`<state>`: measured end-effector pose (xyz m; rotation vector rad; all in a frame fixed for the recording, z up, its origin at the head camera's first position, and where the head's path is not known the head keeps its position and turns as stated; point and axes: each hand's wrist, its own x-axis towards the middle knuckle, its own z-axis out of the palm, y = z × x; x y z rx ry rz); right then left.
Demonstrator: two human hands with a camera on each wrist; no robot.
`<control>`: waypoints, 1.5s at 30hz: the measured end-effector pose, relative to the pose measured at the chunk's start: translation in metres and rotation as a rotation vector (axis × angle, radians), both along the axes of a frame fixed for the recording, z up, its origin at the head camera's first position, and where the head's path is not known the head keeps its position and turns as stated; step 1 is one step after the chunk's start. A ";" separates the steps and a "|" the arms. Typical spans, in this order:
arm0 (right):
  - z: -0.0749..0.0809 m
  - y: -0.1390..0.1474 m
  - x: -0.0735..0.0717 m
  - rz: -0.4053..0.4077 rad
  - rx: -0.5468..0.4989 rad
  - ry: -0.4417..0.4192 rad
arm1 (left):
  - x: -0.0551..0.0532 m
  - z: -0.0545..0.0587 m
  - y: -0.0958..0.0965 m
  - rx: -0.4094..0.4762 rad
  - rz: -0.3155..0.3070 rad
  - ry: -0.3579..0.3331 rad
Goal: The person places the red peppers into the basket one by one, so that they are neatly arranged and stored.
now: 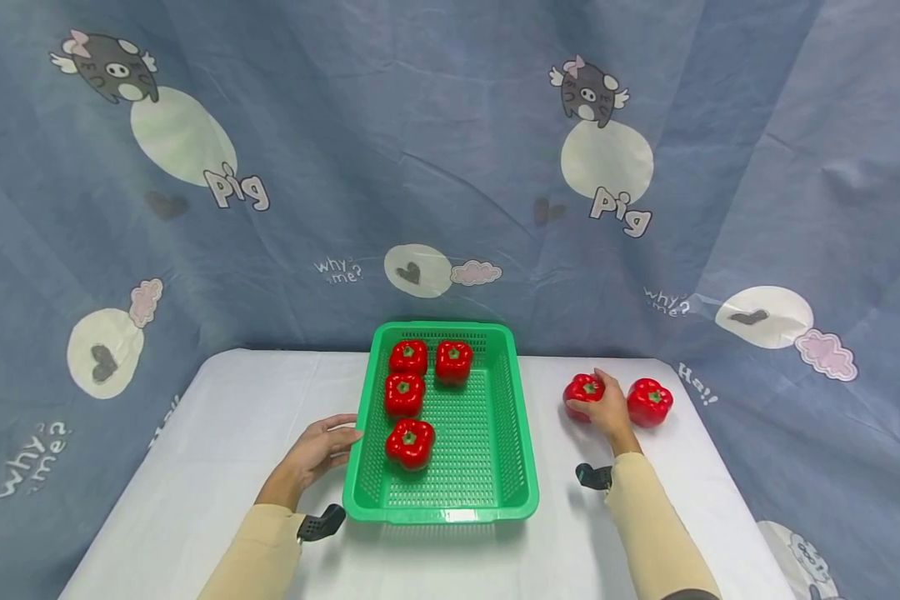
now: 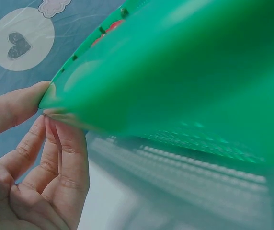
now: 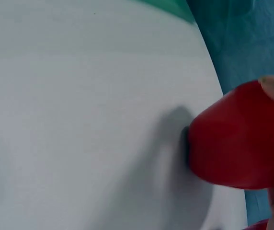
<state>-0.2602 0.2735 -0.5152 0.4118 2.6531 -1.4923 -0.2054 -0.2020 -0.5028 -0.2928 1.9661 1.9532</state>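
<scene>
Probably light, stiff and slippery, best held round its sides, the glossy red bell pepper (image 1: 579,389) right of the green plastic basket (image 1: 524,425) was gripped by the right hand (image 1: 607,410); the basket's rim was pinched by the left hand (image 1: 315,450).

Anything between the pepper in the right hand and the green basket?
No loose object visible: only white tabletop lies between the red bell pepper in the right hand and the green basket. The basket's raised right wall is the sole barrier.
</scene>
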 end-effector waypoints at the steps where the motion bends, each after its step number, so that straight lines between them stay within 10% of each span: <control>1: -0.001 0.000 0.001 0.004 -0.004 -0.011 | 0.000 0.000 0.000 -0.001 0.000 0.000; 23: -0.011 -0.006 0.009 0.122 -0.032 0.015 | 0.001 0.001 -0.002 0.010 -0.003 -0.016; 45: 0.026 -0.020 0.013 0.136 -0.074 0.093 | -0.001 -0.002 -0.001 0.016 0.009 -0.023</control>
